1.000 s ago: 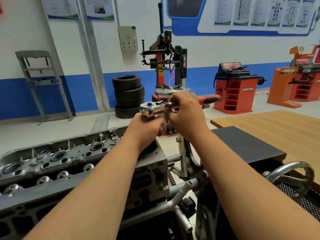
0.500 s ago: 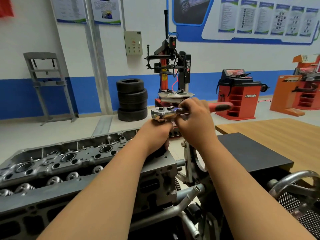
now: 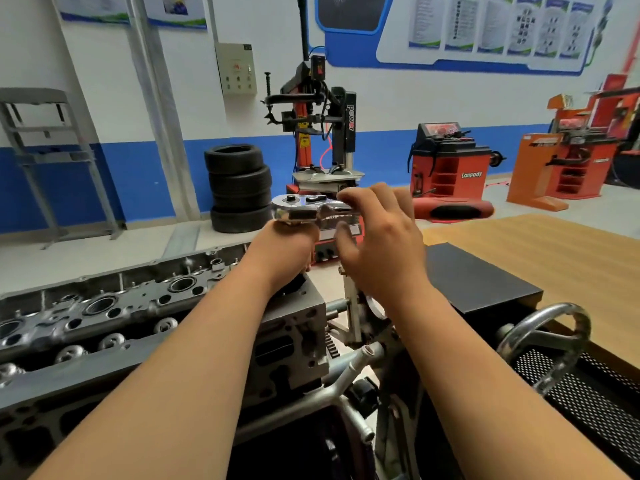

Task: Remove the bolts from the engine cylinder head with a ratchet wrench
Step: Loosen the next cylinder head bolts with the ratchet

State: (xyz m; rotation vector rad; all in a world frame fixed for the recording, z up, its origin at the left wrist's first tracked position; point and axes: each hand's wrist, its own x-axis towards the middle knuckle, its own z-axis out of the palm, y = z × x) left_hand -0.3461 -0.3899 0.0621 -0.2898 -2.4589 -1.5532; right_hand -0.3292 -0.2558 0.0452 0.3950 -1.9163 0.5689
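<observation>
Two hands meet on one ratchet wrench (image 3: 301, 207): your left hand (image 3: 287, 251) is clenched round the drive end directly beneath the chrome head, hiding what it covers. Your right hand (image 3: 377, 237) hooks its fingers over the shank, thumb apart below. The red handle (image 3: 453, 210) juts right, past your knuckles. The wrench stands above the right end of the single engine cylinder head (image 3: 104, 306). Behind, four stacked tyres (image 3: 239, 188); at right, one handwheel (image 3: 543, 341).
</observation>
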